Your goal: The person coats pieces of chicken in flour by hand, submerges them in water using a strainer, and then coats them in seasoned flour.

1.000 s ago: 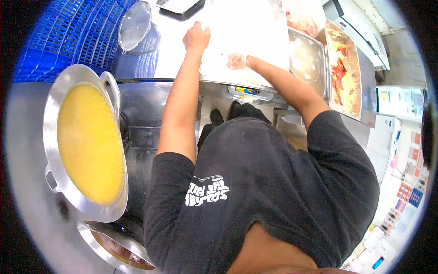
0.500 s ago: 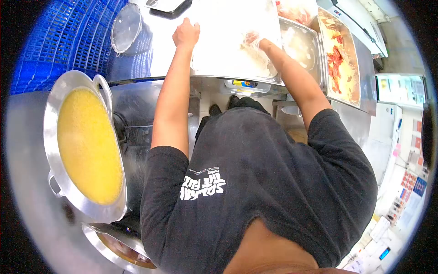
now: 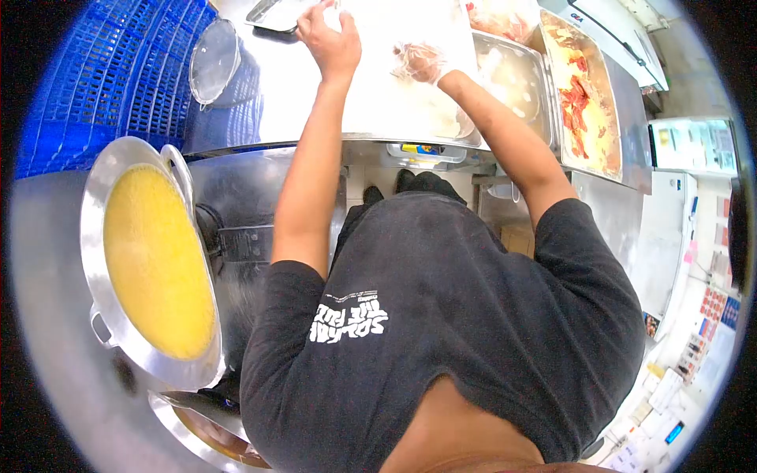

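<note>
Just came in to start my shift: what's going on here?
A person works at a metal table. The right hand, in what looks like a clear plastic glove, is over a washed-out white area; glare hides whether it holds anything. The bare left hand is near a shallow tray. To the left stands a metal pot of yellow liquid.

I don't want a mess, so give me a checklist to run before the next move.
1. Right hand covered: ok, it looks wrapped in clear plastic.
2. Left hand covered: not ok, it looks bare.
3. Left hand empty: cannot tell, glare washes out the area at its fingertips.
4. Both hands clear of the big pan with yellow contents: ok, they are over the worktop.
5. Strainer out of the way: ok, it is beside the blue crate, apart from both hands.
</note>
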A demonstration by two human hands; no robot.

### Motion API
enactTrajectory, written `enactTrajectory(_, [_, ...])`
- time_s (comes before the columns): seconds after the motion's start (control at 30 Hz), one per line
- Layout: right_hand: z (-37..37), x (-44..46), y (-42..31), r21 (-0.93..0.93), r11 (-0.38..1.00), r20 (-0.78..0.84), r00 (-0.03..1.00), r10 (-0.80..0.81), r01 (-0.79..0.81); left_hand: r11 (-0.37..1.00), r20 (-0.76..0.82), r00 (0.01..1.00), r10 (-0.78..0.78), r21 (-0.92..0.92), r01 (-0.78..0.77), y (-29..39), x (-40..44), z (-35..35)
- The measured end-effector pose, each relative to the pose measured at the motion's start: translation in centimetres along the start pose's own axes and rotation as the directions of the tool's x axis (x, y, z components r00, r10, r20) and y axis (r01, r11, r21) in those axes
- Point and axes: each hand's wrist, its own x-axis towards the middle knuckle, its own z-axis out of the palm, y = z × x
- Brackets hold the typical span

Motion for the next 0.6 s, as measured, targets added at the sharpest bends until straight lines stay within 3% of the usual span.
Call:
enactTrajectory(0.07, [-2.1, -0.3, -1.8, 0.003, 0.991, -0.005, 0.991, 0.131, -0.131, 0.997, -0.201, 0.98, -0.009, -0.082, -0.007, 2.9, 0.0, 1.0])
enactTrajectory(0.1, [-1.4, -0.6, -3.7, 0.081, 0.988, -0.137, 0.98, 0.141, -0.131, 0.995, -0.25, 0.968, -0.013, -0.103, -0.013, 4.1, -2.0, 3.0])
enactTrajectory(0.13, [0.0, -1.0, -5.4, 0.161, 0.979, -0.259, 0.952, 0.162, -0.123, 0.99, -0.017, 0.992, 0.123, -0.072, -0.124, 4.5, -4.0, 4.0])
enactTrajectory(0.17, [1.2, -1.2, -5.2, 0.123, 0.989, -0.286, 0.952, 0.109, -0.077, 0.993, -0.07, 0.99, 0.118, -0.023, -0.12, 4.3, -4.5, 3.8])
enactTrajectory(0.2, [0.6, -1.9, -5.7, 0.139, 0.981, -0.252, 0.954, 0.164, -0.132, 0.993, -0.125, 0.985, 0.122, 0.02, -0.12, 3.9, -4.3, 3.3])
enactTrajectory(0.23, [-1.4, -2.3, -6.2, 0.143, 0.973, -0.232, 0.949, 0.212, -0.182, 0.979, -0.192, 0.965, 0.176, -0.065, -0.191, 2.6, -3.8, 2.8])
enactTrajectory(0.27, [-2.0, -1.9, -5.8, 0.166, 0.967, -0.223, 0.948, 0.227, -0.192, 0.979, -0.288, 0.954, 0.078, -0.158, -0.128, 2.9, -3.4, 2.1])
enactTrajectory(0.33, [-1.2, -1.4, -5.3, 0.242, 0.955, -0.196, 0.956, 0.219, -0.17, 0.985, -0.031, 0.985, 0.169, -0.032, -0.17, 5.1, -5.2, 3.0])
enactTrajectory(0.37, [0.3, -2.1, -5.5, 0.307, 0.942, -0.183, 0.962, 0.201, -0.139, 0.984, 0.018, 0.985, 0.172, -0.041, -0.172, 5.5, -6.3, 2.3])
enactTrajectory(0.47, [-3.4, -4.2, -3.7, -0.043, 0.987, -0.338, 0.932, 0.129, -0.153, 0.975, 0.09, 0.971, 0.221, -0.036, -0.218, 5.1, -2.3, 2.6])
enactTrajectory(0.5, [-4.2, -4.5, -1.9, -0.094, 0.971, -0.253, 0.949, 0.188, -0.218, 0.986, 0.123, 0.984, 0.131, -0.12, -0.117, 2.5, -1.4, 2.4])
enactTrajectory(0.53, [-9.0, -6.2, -0.8, 0.123, 0.963, -0.099, 0.962, 0.253, -0.241, 0.991, 0.177, 0.983, -0.047, -0.112, 0.068, 1.2, -0.4, 1.6])
enactTrajectory(0.57, [-13.1, -8.4, 0.5, 0.333, 0.899, 0.066, 0.958, 0.279, -0.285, 0.998, 0.202, 0.978, -0.043, 0.054, 0.033, -1.1, 0.4, 0.6])
enactTrajectory(0.6, [-13.1, -9.7, 4.3, 0.304, 0.946, -0.074, 0.987, 0.14, -0.112, 0.99, 0.221, 0.966, -0.134, 0.063, 0.123, -2.2, 0.9, -0.6])
